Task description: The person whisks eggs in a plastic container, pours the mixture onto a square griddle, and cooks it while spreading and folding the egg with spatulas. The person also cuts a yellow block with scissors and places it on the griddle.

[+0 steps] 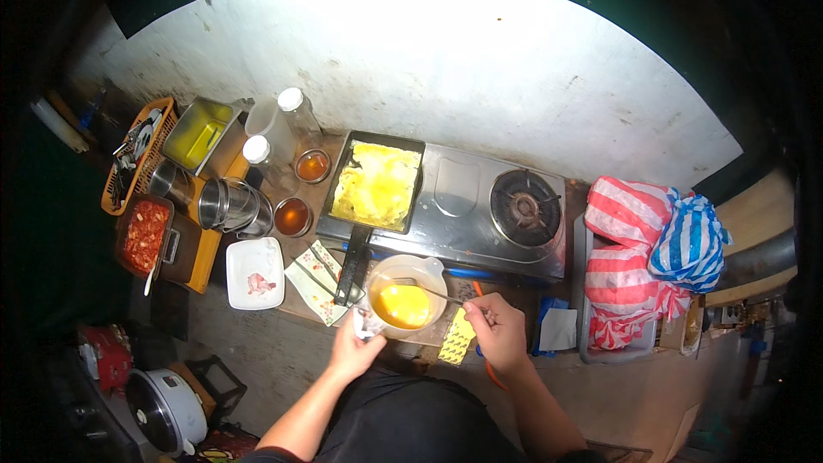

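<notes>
A translucent plastic mixing bowl with a spout stands near the counter's front edge, with yellow beaten egg inside. My left hand grips it at the lower left, with something white, perhaps tissue, between fingers and bowl. In my right hand is a metal fork, its tines in the bowl over the egg. Behind the bowl, a rectangular frying pan sits on the left of the gas stove. A sheet of cooked egg fills most of it. The pan's black handle points towards me.
Metal tongs rest on a floral plate, beside a white dish. Bowls of amber liquid, lidded bottles and steel cups crowd the left. At right are a bare burner and striped bags in a grey bin.
</notes>
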`<move>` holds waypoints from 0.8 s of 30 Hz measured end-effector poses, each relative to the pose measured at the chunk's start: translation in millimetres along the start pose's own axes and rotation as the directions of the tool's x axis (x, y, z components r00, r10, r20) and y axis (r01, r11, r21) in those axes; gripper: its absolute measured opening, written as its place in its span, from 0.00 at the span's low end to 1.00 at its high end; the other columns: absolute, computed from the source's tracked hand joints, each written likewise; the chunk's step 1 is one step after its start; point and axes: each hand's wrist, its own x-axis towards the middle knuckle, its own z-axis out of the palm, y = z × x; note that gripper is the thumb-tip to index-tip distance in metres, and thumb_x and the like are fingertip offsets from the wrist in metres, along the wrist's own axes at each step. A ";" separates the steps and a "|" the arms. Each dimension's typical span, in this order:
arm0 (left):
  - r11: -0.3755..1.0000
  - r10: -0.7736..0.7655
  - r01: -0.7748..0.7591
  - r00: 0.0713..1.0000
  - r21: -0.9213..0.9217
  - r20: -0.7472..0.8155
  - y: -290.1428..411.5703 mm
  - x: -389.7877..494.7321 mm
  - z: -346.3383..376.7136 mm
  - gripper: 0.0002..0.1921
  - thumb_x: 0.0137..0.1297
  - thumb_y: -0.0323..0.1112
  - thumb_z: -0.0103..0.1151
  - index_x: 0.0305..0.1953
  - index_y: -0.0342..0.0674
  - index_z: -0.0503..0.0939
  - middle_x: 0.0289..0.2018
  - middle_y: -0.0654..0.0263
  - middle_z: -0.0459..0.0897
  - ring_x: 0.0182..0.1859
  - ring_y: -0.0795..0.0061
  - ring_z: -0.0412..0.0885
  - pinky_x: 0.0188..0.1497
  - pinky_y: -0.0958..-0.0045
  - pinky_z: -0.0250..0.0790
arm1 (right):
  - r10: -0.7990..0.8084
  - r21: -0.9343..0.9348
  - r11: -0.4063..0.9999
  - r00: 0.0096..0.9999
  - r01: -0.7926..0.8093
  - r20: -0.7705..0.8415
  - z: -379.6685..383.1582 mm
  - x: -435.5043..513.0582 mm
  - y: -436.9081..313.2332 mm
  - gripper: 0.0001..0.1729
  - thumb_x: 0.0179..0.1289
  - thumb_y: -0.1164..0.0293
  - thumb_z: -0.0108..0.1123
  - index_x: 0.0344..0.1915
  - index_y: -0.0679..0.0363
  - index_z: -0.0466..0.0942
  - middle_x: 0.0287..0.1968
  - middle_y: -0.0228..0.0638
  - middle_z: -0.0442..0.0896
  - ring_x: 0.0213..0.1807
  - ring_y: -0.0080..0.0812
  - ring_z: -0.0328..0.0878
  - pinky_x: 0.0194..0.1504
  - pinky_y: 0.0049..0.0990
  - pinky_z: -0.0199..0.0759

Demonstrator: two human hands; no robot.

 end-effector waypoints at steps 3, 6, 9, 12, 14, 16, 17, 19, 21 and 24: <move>0.999 0.003 -0.003 1.000 -0.050 -0.001 54.0 12.0 -43.2 0.26 0.60 0.24 0.62 0.61 0.34 0.70 0.51 0.65 0.82 0.53 0.76 0.81 0.58 0.70 0.73 | 0.081 0.354 0.934 0.992 -0.041 -0.100 10.5 8.5 -13.9 0.07 0.74 0.72 0.62 0.41 0.66 0.79 0.32 0.35 0.87 0.31 0.16 0.77 0.36 0.21 0.73; 0.985 0.058 -0.066 0.997 0.157 0.057 93.1 48.3 -94.2 0.31 0.60 0.23 0.60 0.67 0.33 0.68 0.55 0.63 0.82 0.58 0.74 0.80 0.62 0.68 0.72 | 0.130 0.553 0.833 0.976 -0.013 -0.173 24.1 24.6 -21.5 0.07 0.77 0.72 0.59 0.40 0.65 0.77 0.34 0.37 0.87 0.28 0.17 0.75 0.34 0.20 0.71; 0.905 -0.011 0.007 1.000 0.425 0.008 116.1 99.5 -137.3 0.30 0.58 0.27 0.60 0.65 0.31 0.71 0.53 0.59 0.83 0.57 0.72 0.79 0.62 0.68 0.71 | 0.180 0.623 0.783 0.953 0.010 -0.242 38.8 33.8 -23.7 0.07 0.77 0.72 0.58 0.40 0.64 0.77 0.33 0.37 0.87 0.27 0.17 0.75 0.32 0.19 0.70; 0.868 0.141 -0.143 0.989 0.475 0.039 128.1 145.8 -164.2 0.29 0.56 0.29 0.60 0.62 0.31 0.73 0.50 0.55 0.84 0.53 0.66 0.82 0.60 0.66 0.72 | 0.220 0.625 0.780 0.923 0.028 -0.315 51.0 32.8 -21.1 0.07 0.77 0.71 0.59 0.40 0.63 0.77 0.32 0.36 0.87 0.27 0.16 0.75 0.31 0.19 0.70; 0.808 0.133 -0.152 0.988 0.569 0.075 135.2 178.7 -178.9 0.29 0.57 0.29 0.61 0.62 0.32 0.73 0.51 0.57 0.84 0.55 0.69 0.81 0.62 0.66 0.70 | 0.270 0.630 0.776 0.892 0.020 -0.362 58.8 31.0 -17.1 0.08 0.77 0.70 0.60 0.40 0.63 0.77 0.30 0.34 0.85 0.25 0.17 0.74 0.30 0.19 0.69; 0.755 0.185 -0.204 0.978 0.623 0.096 138.9 203.7 -189.1 0.28 0.57 0.29 0.60 0.62 0.31 0.73 0.51 0.59 0.83 0.55 0.72 0.79 0.62 0.68 0.69 | 0.317 0.637 0.771 0.864 0.005 -0.392 63.9 27.2 -12.8 0.08 0.76 0.69 0.62 0.40 0.62 0.77 0.30 0.32 0.85 0.25 0.17 0.74 0.30 0.19 0.71; 0.769 0.058 -0.105 0.994 0.631 0.095 141.7 222.3 -193.5 0.28 0.58 0.29 0.60 0.62 0.30 0.73 0.50 0.59 0.83 0.54 0.72 0.80 0.61 0.69 0.70 | 0.333 0.642 0.767 0.852 0.005 -0.405 66.3 25.3 -10.7 0.08 0.77 0.68 0.62 0.40 0.62 0.77 0.30 0.32 0.85 0.25 0.17 0.74 0.30 0.19 0.71; 0.753 0.109 -0.161 0.987 0.638 0.121 142.1 245.7 -197.8 0.24 0.57 0.33 0.63 0.56 0.33 0.76 0.47 0.54 0.85 0.51 0.63 0.84 0.57 0.63 0.73 | 0.362 0.657 0.754 0.827 0.012 -0.430 71.1 21.8 -7.0 0.08 0.77 0.68 0.62 0.40 0.61 0.77 0.30 0.32 0.85 0.26 0.17 0.74 0.31 0.19 0.72; 0.742 0.090 -0.164 0.985 0.650 0.145 141.4 264.9 -199.1 0.25 0.57 0.33 0.63 0.57 0.32 0.76 0.45 0.53 0.86 0.48 0.63 0.84 0.55 0.63 0.74 | 0.381 0.653 0.758 0.806 0.009 -0.453 74.9 17.4 -3.6 0.08 0.77 0.68 0.62 0.40 0.61 0.77 0.30 0.32 0.84 0.26 0.17 0.74 0.31 0.20 0.72; 0.737 0.074 -0.173 0.982 0.654 0.177 142.2 289.0 -196.0 0.27 0.57 0.35 0.64 0.59 0.31 0.76 0.43 0.52 0.86 0.45 0.63 0.84 0.52 0.63 0.75 | 0.405 0.661 0.751 0.777 0.018 -0.482 81.4 9.0 1.9 0.09 0.77 0.68 0.61 0.40 0.61 0.77 0.31 0.32 0.84 0.26 0.17 0.75 0.31 0.20 0.73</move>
